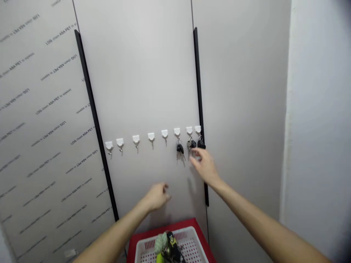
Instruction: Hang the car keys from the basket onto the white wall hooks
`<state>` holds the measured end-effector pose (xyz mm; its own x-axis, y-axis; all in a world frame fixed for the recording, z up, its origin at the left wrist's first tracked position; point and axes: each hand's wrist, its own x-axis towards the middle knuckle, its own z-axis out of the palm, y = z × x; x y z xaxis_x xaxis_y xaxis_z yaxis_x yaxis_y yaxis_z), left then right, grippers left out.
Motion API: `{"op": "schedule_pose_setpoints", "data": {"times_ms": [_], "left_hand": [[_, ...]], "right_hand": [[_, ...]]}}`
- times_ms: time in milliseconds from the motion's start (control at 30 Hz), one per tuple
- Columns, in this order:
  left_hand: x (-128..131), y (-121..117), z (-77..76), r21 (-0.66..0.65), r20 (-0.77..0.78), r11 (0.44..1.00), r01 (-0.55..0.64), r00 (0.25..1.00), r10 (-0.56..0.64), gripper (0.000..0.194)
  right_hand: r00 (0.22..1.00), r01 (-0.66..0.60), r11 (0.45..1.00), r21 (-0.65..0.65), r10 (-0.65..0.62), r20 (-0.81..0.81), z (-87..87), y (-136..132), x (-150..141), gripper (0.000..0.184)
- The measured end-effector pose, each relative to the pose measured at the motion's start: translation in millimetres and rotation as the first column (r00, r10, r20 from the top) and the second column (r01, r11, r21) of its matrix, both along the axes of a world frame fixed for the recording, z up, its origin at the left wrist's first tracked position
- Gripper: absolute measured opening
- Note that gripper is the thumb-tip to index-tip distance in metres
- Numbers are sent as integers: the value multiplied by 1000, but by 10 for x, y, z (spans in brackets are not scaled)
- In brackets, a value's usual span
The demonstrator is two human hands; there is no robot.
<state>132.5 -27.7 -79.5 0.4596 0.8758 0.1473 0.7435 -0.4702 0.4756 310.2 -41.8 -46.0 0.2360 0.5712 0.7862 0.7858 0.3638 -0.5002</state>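
Note:
My right hand [204, 166] is raised beside a bunch of keys [189, 144] on the second hook from the right. Its thumb and fingers are curved but apart, and I see nothing held between them. Black-headed keys [180, 148] hang from the hook to the left, and another dark key [201, 144] hangs from the rightmost hook [197, 129], just above my fingers. Lower down, my left hand [157, 196] hovers in front of the door panel, above the basket. Its fingers are bent and slightly blurred, with a gap between thumb and fingers.
Several white adhesive hooks [151, 137] run in a row across the pale cabinet door. Long black handles [199, 84] edge the door. Below, a white perforated basket [196, 239] on a red surface [192, 222] holds a tangle of key items with a pale green pompom [161, 242].

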Motion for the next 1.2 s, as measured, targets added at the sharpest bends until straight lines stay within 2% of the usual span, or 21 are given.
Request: {"op": "schedule_pose_setpoints", "data": {"times_ms": [33, 100, 200, 300, 367, 467, 567, 633, 667, 700, 767, 800, 867, 933, 967, 1000, 1033, 1100, 1167, 1200], "left_hand": [[91, 54, 124, 45, 112, 998, -36, 993, 31, 40], [310, 167, 356, 89, 307, 989, -118, 948, 85, 45], [625, 315, 562, 95, 460, 979, -180, 880, 117, 41], [765, 407, 668, 90, 503, 978, -186, 856, 117, 23], [751, 431, 782, 102, 516, 978, -183, 850, 106, 24], [681, 406, 1077, 172, 559, 957, -232, 823, 99, 23], [652, 305, 1380, 297, 571, 914, -277, 819, 62, 22], [635, 209, 1461, 340, 480, 923, -179, 877, -7, 21], [615, 159, 1444, 333, 411, 938, -101, 910, -48, 20], [581, 109, 1386, 305, 337, 952, -18, 937, -91, 19], [477, 18, 1160, 207, 209, 973, 105, 966, -149, 19], [411, -23, 1005, 146, 154, 979, 141, 974, -163, 19], [269, -102, 652, 5, 41, 983, 181, 983, -181, 19], [137, -179, 302, -125, -50, 974, 187, 980, -195, 18], [78, -214, 144, -168, -93, 969, 178, 976, -196, 19], [23, -245, 1, -186, -124, 969, 163, 974, -188, 19], [-31, -270, -129, -178, -129, 973, 149, 976, -173, 20], [-142, -293, -361, -143, -74, 983, 115, 989, -126, 22], [-258, -279, -591, -153, 33, 985, 77, 997, -72, 27], [-316, -261, -713, -189, 82, 981, 52, 996, -37, 29]], "right_hand": [[997, 75, 997, 33, -75, -22, 121, 45, 67, 33], [987, 156, 988, 3, -155, -34, 270, 136, 149, 38], [991, 122, 988, -97, -127, -51, 326, 239, 183, 36], [989, 98, 991, -91, -107, -100, 390, 252, 223, 31], [986, 139, 989, -51, -143, -81, 507, 223, 274, 30], [979, 201, 980, -11, -200, 24, 766, 182, 329, 29], [973, 168, 986, 3, -166, 160, 983, 161, 298, 28], [963, 95, 995, -6, -91, 252, 1011, 130, 236, 29], [956, 49, 998, -29, -38, 291, 971, 104, 198, 30], [948, -2, 998, -68, 24, 317, 888, 69, 156, 30], [925, -127, 974, -188, 185, 331, 590, -23, 60, 31], [910, -194, 947, -257, 271, 313, 382, -78, 4, 30], [850, -338, 848, -408, 461, 253, -102, -189, -114, 29], [838, -389, 774, -500, 523, 157, -559, -282, -215, 28], [836, -397, 734, -551, 537, 113, -728, -311, -242, 29], [838, -396, 718, -572, 537, 94, -836, -326, -246, 30], [855, -385, 732, -563, 512, 82, -873, -325, -224, 30], [926, -309, 839, -448, 373, 60, -741, -274, -98, 29], [993, -116, 962, -246, 114, -21, -422, -174, 97, 29], [998, -7, 989, -147, -2, -67, -242, -113, 197, 31]]}}
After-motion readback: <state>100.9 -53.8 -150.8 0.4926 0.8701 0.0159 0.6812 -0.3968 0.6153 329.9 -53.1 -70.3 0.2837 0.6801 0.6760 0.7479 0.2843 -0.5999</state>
